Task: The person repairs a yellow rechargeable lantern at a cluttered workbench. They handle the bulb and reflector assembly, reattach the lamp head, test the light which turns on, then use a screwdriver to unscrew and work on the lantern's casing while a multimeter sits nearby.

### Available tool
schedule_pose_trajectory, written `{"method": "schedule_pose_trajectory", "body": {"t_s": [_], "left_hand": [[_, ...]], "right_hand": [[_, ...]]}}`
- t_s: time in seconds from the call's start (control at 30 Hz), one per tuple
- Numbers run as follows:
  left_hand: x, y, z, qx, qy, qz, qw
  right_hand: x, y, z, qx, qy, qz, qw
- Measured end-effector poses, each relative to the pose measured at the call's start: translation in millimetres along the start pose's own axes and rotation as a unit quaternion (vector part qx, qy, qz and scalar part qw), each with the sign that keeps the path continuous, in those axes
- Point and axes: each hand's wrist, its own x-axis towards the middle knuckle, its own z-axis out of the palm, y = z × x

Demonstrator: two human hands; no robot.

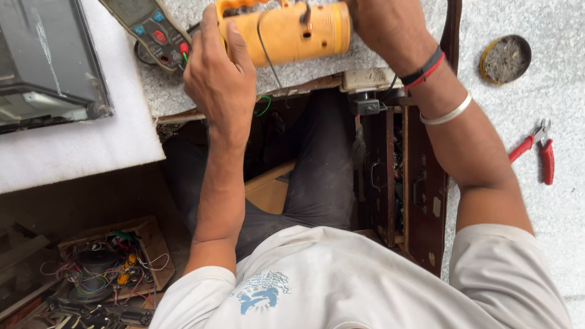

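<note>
- The left hand [220,73] is raised over the near edge of the bench [548,103], back of the hand toward the camera, fingers curled up and over the left end of an orange cylindrical lamp [292,31].
- Its grip is closed on that end of the lamp, the thumb side pressed against the orange handle at the top; the fingertips are hidden behind the body.
- The left forearm runs nearly straight down from the wrist to the elbow, which sits just above the white sleeve.
- The right hand [381,21] meets the lamp's right end at the top edge of the view; only the wrist and heel of the hand show, so how far its grip is closed cannot be told.
- The right wrist carries a black-and-red band and a silver bangle [448,113]; the forearm slants down and to the right toward the shoulder.
- The lamp lies on its side between the two hands, above the speckled bench top, with a thin black wire hanging across its front.
- A multimeter [149,27] lies just left of the left hand, near its knuckles.
- Red-handled pliers [536,152] lie on the bench well to the right of the right forearm, and a round tin [506,59] sits above them.
- A box of tangled coloured wires [113,268] is on the floor, lower left.
</note>
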Motion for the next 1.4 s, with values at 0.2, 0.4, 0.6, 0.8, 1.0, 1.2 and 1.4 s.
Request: {"method": "schedule_pose_trajectory", "body": {"t_s": [0.2,0.4,0.6,0.8,1.0,1.2,1.4], "left_hand": [[20.0,15.3,7.7,0.046,0.124,0.150,0.980],[23.4,14.4,6.2,-0.041,0.036,0.225,0.973],[0.5,14.4,0.3,-0.020,0.062,0.256,0.964],[-5.3,12.8,-3.0,-0.014,0.052,0.257,0.965],[-3.6,10.9,4.5,-0.013,0.059,0.248,0.967],[0.0,12.5,5.1,-0.021,0.062,0.245,0.967],[2.3,10.5,8.0,-0.031,0.049,0.240,0.969]], "right_hand": [[8.4,-22.3,-20.5,-0.036,0.017,-0.016,0.999],[2.4,-22.7,-54.0,0.290,0.035,0.065,0.954],[-5.2,-26.9,-68.1,0.495,-0.016,0.081,0.865],[-3.5,-45.3,-71.7,0.264,-0.007,-0.001,0.965],[0.1,-52.5,-69.4,0.184,0.015,-0.024,0.983],[0.5,-47.6,-69.4,0.218,0.023,-0.015,0.976],[-0.2,-43.4,-61.7,0.244,0.044,-0.012,0.969]]}}
